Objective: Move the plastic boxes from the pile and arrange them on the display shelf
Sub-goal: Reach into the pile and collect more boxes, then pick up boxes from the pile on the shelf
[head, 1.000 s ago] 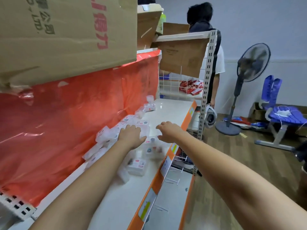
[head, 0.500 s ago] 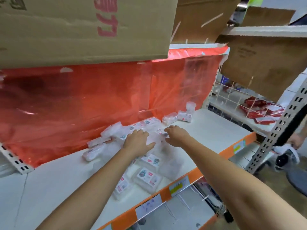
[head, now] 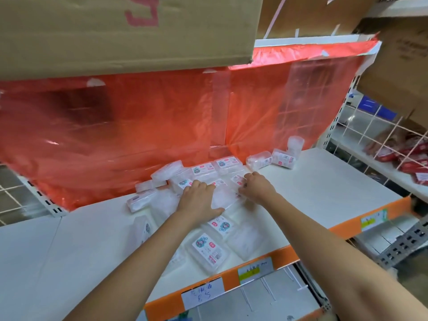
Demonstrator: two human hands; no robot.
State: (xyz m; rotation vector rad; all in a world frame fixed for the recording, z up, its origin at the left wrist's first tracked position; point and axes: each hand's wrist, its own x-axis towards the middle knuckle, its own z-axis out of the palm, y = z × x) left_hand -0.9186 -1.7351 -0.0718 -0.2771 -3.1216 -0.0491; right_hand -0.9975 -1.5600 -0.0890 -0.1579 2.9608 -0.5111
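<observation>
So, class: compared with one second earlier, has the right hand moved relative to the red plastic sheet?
Yes. The right hand has gone in from the shelf's orange front edge toward the red plastic sheet, onto the plastic boxes.

A red plastic sheet point(head: 139, 126) hung as a backdrop behind the white shelving, glossy with reflected light. Brown cartons point(head: 111, 31) sat overhead, one printed with red characters. An orange rail point(head: 287, 253) ran along the front edge, carrying paper price tags point(head: 202, 294), one handwritten. To the right stood a perforated metal upright point(head: 333, 126) and a white wire grid point(head: 379, 133), with red packets point(head: 407, 154) behind it.
</observation>
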